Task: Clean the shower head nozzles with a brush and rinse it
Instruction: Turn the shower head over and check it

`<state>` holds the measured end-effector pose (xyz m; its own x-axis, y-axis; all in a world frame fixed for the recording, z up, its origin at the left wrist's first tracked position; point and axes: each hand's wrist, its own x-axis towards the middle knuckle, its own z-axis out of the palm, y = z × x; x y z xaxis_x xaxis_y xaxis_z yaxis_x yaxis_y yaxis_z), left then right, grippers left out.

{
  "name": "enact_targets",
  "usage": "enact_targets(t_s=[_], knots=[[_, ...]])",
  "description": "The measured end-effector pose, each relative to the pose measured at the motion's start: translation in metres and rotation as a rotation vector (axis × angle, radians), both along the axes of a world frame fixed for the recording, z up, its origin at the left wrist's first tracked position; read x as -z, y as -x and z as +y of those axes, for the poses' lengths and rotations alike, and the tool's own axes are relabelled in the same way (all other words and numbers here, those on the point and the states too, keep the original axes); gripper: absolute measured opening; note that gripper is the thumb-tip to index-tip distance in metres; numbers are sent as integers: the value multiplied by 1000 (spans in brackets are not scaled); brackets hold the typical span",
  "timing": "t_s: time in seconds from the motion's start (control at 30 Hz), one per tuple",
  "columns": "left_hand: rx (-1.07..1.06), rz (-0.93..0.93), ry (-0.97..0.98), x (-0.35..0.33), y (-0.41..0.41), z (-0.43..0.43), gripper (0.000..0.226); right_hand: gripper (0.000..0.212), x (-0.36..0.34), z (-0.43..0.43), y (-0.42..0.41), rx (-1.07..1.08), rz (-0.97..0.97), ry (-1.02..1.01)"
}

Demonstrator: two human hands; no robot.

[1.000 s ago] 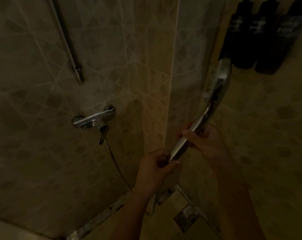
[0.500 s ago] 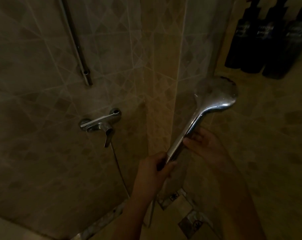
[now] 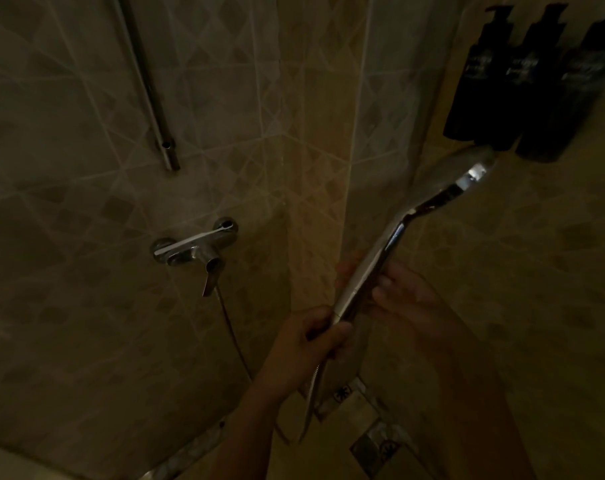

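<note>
Head cam only, and it was pretty dim in there. The left hand point(image 3: 308, 344) had its fingers curled tight round the bottom end of the shower head point(image 3: 460, 178) handle, right where the hose point(image 3: 311, 393) drops out. The right hand point(image 3: 401, 296) sat further up the handle with its fingers behind the chrome. It was too blurry to tell if it was actually clamped on or just cradling it.

The long axis ran from that left-hand grip up and to the right, so the round spray end was well away from both hands, up just under the dark pump bottles point(image 3: 523, 81). The right hand was the nearer one to it. A duller side faced up and left, but I couldn't make out nozzles. No brush anywhere in shot, so I'd guess scrubbing hadn't started. The mixer tap point(image 3: 197, 251) was off to the left on the tiled wall point(image 3: 69, 202).
</note>
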<state>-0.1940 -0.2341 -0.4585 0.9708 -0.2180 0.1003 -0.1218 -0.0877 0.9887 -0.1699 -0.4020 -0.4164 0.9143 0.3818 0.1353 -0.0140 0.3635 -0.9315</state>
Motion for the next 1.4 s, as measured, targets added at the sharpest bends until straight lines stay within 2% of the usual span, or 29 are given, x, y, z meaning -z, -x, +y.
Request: enact_targets(t_s=[0.27, 0.37, 0.5, 0.6, 0.73, 0.8, 0.87, 0.97, 1.03, 1.1, 1.17, 1.23, 1.27, 1.4], knots=[[2, 0, -11, -6, 2, 3, 18, 76, 7, 12, -5, 98, -24, -19], [-31, -19, -50, -6, 6, 3, 21, 64, 10, 13, -3, 125, -78, 21], [-91, -31, -107, 2, 8, -1, 27, 36, 9, 17, 1, 208, -121, 118], [-136, -38, -164, 5, 8, -5, 27, 22, 5, 22, 2, 287, -171, 205], [-260, -105, -293, 3, 11, -11, 29, 23, 2, 28, 6, 424, -248, 291], [-284, -155, -342, -1, 11, -12, 31, 16, 2, 31, 8, 490, -230, 266], [-207, -149, -268, -8, 10, -11, 34, 9, 1, 30, 9, 481, -153, 154], [-19, -22, -15, -22, 9, -8, 26, 29, 0, 20, 4, 198, 17, -102], [55, 61, 77, -26, 10, -9, 21, 40, 2, 20, 2, -6, 61, -283], [69, 130, 149, -25, 8, -13, 21, 46, 10, 27, 1, -101, 116, -389], [47, 181, 191, -27, 8, -16, 19, 49, 18, 33, 1, -109, 151, -386], [33, 185, 179, -28, 8, -19, 34, 45, 22, 35, 1, -63, 148, -356], [16, 152, 137, -28, 9, -20, 41, 42, 22, 36, 1, -19, 144, -330], [-69, -18, -11, -27, 14, -20, 37, 50, 21, 39, 1, 99, 126, -239]])
